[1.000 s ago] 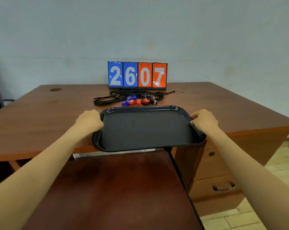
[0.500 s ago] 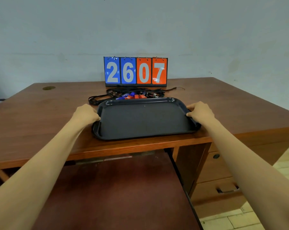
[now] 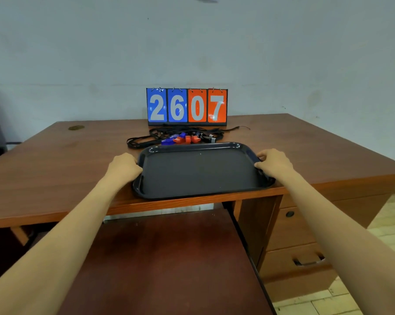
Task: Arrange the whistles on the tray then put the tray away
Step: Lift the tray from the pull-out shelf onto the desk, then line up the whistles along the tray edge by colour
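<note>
Plastic, matte black and rounded at its corners, the tray (image 3: pixel 201 171) lies flat on the wooden desk (image 3: pixel 55 160) near its front edge. The left hand (image 3: pixel 123 165) is curled on the tray's left rim, the right hand (image 3: pixel 274 161) on the right rim. Just behind the tray lie blue, orange and black whistles (image 3: pixel 185 138) amid tangled black cords. A flip scoreboard (image 3: pixel 187 106) reads 2607.

both arms outstretched; left hand (image 3: pixel 125 165) and right hand (image 3: pixel 274 162) curled in a grip
</note>
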The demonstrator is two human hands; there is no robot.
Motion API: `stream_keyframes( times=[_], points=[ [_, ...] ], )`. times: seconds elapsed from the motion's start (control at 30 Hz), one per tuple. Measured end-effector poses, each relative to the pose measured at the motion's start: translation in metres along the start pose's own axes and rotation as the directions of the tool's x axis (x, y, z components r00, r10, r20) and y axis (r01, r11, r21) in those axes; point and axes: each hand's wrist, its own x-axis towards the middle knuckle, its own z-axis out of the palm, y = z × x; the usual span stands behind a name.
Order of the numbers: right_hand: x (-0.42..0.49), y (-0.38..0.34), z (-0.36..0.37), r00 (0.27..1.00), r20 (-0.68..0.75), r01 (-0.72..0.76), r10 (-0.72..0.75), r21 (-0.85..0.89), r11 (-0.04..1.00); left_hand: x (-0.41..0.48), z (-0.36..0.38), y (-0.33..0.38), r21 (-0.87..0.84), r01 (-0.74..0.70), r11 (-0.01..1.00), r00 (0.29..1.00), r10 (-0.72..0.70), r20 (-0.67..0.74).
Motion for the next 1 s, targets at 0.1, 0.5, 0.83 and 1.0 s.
stream_keyframes(
  times=[0.1,0.5,0.83,1.0],
  points=[
    [-0.003,-0.011,-0.001,0.997,-0.04,0.057,-0.059,-0.063,0.996,-0.006,0.002,0.013,0.081,-0.043,0.996,0.991,0.053,-0.122],
    [0.063,-0.114,0.017,0.899,0.053,0.428,-0.436,0.111,0.897,0.074,-0.007,0.09,-0.116,-0.387,0.915,0.921,0.388,-0.01],
    [0.138,-0.155,0.072,0.837,0.203,0.526,-0.508,-0.042,0.85,0.152,0.018,0.064,0.032,-0.307,0.951,0.939,0.297,0.176],
    [0.157,-0.175,0.096,0.791,0.257,0.599,-0.555,-0.143,0.788,0.169,0.042,0.066,0.138,-0.298,0.945,0.954,0.289,0.081]
  ],
)
